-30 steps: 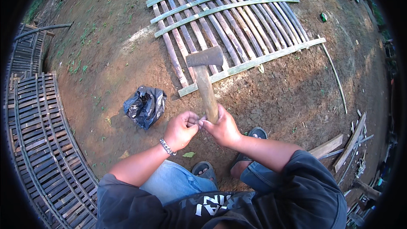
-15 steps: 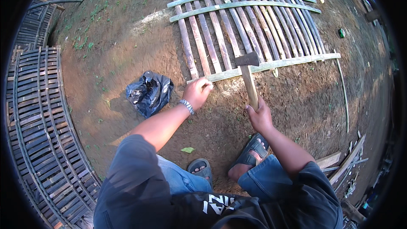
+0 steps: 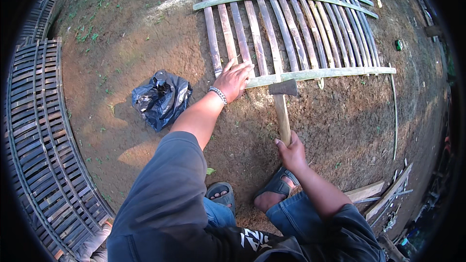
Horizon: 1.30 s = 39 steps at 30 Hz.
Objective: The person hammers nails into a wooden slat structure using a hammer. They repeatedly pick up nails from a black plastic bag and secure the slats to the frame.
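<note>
A bamboo panel [image 3: 257, 34] lies on the ground ahead, its brown slats joined by pale green bamboo crosspieces. My left hand [image 3: 234, 80] rests over the left end of the near crosspiece [image 3: 330, 73], fingers stretched out across it and the slat ends; its palm side is hidden. My right hand [image 3: 292, 153] is closed round the wooden handle of a hatchet [image 3: 281, 109]. The dark hatchet head is just on the near side of the crosspiece, close to its edge in the picture; I cannot tell whether they touch.
A black plastic bag [image 3: 162, 99] sits on the soil left of my left forearm. Another slatted bamboo panel [image 3: 41, 131] stretches along the left side. A thin bamboo strip [image 3: 394, 116] lies at the right, with wood offcuts [image 3: 388, 194] at the lower right. My sandalled feet are below.
My left hand has gone from bunched fingers at the crosspiece's end to lying stretched over it. The hatchet head has come down from above the crosspiece to its near side. The view has shifted slightly.
</note>
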### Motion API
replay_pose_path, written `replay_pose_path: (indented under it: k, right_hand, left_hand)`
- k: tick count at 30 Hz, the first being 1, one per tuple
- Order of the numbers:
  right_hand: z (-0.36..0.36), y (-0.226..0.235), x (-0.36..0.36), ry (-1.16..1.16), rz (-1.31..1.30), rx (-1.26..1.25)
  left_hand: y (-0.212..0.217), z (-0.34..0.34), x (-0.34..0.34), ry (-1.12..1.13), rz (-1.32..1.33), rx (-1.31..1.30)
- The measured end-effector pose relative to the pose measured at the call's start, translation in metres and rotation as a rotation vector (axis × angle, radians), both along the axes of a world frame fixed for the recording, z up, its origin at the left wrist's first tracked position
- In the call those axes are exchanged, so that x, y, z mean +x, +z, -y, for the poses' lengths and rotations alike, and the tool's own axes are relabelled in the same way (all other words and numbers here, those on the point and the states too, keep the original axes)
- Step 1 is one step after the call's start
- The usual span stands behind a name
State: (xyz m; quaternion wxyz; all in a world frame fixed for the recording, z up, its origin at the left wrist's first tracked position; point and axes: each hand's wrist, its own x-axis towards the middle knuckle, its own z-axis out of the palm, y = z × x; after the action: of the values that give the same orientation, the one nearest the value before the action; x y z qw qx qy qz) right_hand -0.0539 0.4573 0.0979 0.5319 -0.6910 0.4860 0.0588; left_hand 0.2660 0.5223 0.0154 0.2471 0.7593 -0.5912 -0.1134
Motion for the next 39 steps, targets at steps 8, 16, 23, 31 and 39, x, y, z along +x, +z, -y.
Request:
replay_pose_path:
  k: [8, 16, 23, 31, 39]
  right_hand:
    - [-0.003, 0.010, 0.015, -0.087, -0.013, 0.093]
    - [-0.009, -0.007, 0.032, -0.200, 0.036, 0.143]
    - [-0.012, -0.011, 0.048, -0.203, 0.036, 0.177]
    - [-0.002, -0.025, 0.053, 0.189, -0.156, -0.231]
    - [-0.001, -0.027, 0.055, 0.182, -0.244, -0.225]
  left_hand:
    - [-0.008, -0.001, 0.003, 0.026, -0.019, -0.072]
    - [-0.004, -0.005, 0.003, -0.004, -0.012, -0.355]
    - [-0.007, -0.005, 0.002, -0.022, -0.006, -0.392]
    - [-0.004, -0.003, 0.004, -0.031, 0.023, -0.303]
    - [-0.002, 0.010, -0.010, 0.094, -0.051, -0.290]
